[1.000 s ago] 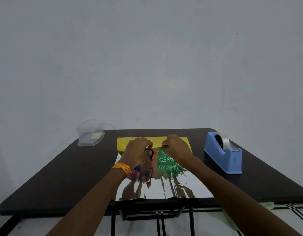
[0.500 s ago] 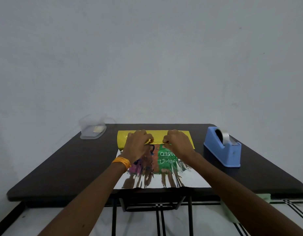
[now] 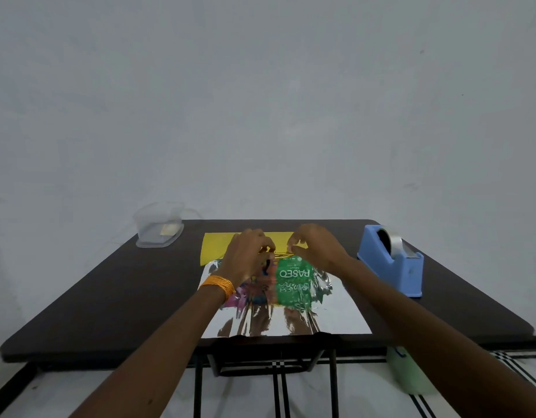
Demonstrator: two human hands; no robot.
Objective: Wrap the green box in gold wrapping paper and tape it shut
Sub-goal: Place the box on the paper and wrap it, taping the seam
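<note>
Gold paper [image 3: 215, 247] is folded over the green box [image 3: 294, 285]. I see left grip [image 3: 248, 257] and right grip [image 3: 316, 251] pinching its edge.

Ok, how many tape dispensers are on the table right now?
1. The blue tape dispenser stands near the right edge of the table, right of the right hand and the wrapping paper. No other shows in this view.

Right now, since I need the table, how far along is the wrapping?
Done: green box lies on the wrapping paper. In hand: left hand and right hand pinch its gold far flap at the box's far edge. Left: near flap lies flat, box top uncovered, tape dispenser untouched.
</note>
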